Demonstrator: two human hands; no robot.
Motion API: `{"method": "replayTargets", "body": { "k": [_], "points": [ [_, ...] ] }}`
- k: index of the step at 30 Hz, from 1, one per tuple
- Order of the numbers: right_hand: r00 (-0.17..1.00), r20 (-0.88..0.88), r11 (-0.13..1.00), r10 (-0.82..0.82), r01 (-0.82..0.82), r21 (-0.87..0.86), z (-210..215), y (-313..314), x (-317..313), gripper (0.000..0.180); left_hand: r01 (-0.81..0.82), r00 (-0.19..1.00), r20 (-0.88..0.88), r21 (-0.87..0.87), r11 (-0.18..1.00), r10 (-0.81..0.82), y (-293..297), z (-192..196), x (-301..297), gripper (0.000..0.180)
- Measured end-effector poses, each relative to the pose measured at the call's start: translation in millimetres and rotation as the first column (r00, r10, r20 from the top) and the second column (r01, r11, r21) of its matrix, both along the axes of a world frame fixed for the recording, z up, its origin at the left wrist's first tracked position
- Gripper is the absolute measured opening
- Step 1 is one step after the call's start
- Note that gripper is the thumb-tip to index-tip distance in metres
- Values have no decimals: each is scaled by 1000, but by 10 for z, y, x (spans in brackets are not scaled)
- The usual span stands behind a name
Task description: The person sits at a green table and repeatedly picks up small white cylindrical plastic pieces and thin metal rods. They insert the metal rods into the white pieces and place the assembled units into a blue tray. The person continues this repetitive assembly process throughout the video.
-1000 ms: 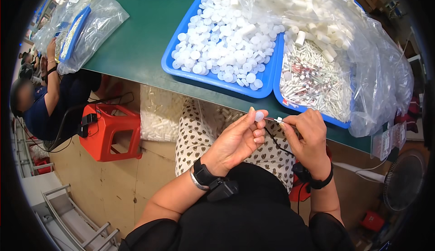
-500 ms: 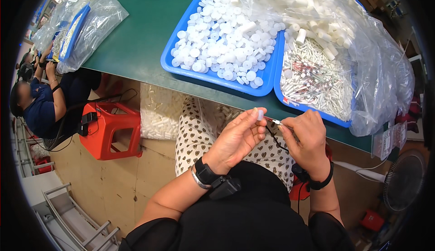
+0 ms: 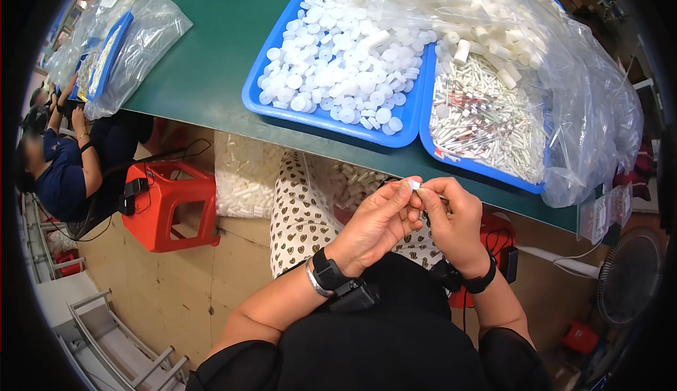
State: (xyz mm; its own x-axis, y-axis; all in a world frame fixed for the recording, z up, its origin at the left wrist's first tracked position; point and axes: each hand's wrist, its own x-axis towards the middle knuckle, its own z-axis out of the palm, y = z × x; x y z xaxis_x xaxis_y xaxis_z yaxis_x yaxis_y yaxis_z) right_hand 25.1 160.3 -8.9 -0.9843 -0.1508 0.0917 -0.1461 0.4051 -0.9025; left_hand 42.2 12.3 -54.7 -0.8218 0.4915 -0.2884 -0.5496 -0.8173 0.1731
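Observation:
Above my lap, just off the table's front edge, my two hands meet at the fingertips. My left hand (image 3: 377,225) pinches a small round white plastic piece (image 3: 414,184) between thumb and forefinger. With its fingers closed, my right hand (image 3: 455,218) presses up against that piece. The thin white pin it held is mostly covered by the fingers now. Beyond my hands, a blue tray (image 3: 248,102) holds a heap of translucent white discs (image 3: 338,59). To its right, a second blue tray (image 3: 486,171) contains many thin white pins (image 3: 472,126), some with reddish parts.
A clear plastic bag (image 3: 585,130) of white cylinders spreads over the right tray. A red stool (image 3: 173,211) stands at left, near a seated co-worker (image 3: 70,172). Under the table lies a bag of white pieces (image 3: 247,179). A fan (image 3: 627,275) is at far right.
My right hand has moved left and brought the thin pin to the round piece in my left hand. The gap between the hands has closed. The view has shifted slightly.

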Motion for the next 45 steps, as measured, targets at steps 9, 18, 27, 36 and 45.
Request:
{"method": "replayTargets", "body": {
  "k": [9,18,27,36,45],
  "points": [
    [901,-404,935,161,-8,355,222,255,-425,8,-114,993,-9,-234,966,115,-95,57,-43,31],
    [758,-474,697,447,37,716,227,194,-940,11,-93,995,-8,-340,936,97,-48,88,-42,31],
    [761,-489,752,425,3,659,152,223,-983,9,-85,995,22,-342,936,99,-87,73,-42,29],
    [889,-334,920,312,-195,340,308,276,-535,12,-222,975,-57,-303,927,215,-163,248,-142,33],
    [871,-364,917,330,-203,345,294,265,-406,14,-277,960,-137,-381,882,243,-165,240,-161,33]
  ]
}}
